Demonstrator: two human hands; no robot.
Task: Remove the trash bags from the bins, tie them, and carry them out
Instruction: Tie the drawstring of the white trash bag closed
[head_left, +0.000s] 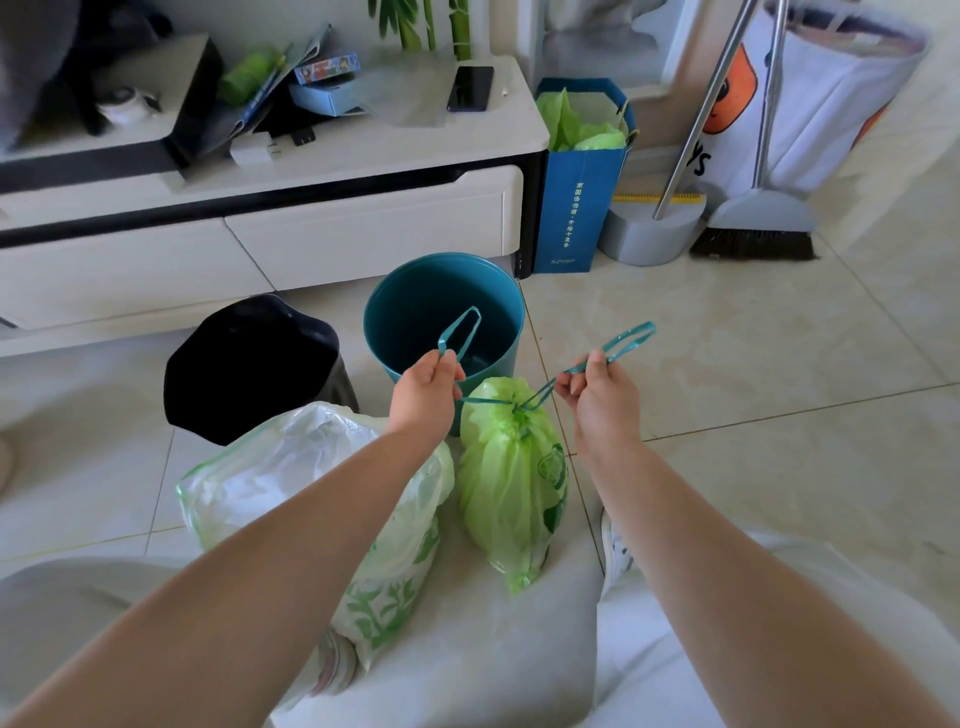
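Two teal drawstring loops (623, 340) are being held taut over a light-green trash bag (511, 483), its neck cinched into crinkled folds, standing on the floor (753, 364) just before the teal bin (415, 291). Left grip (426, 392) is pinching one loop; right grip (602, 395) is pinching the other.

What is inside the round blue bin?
Nothing that shows: the blue bin looks bare, only its dark inner wall and some of its bottom. The left hand, its drawstring loop and the green bag cover the near part, so that bit is unknown.
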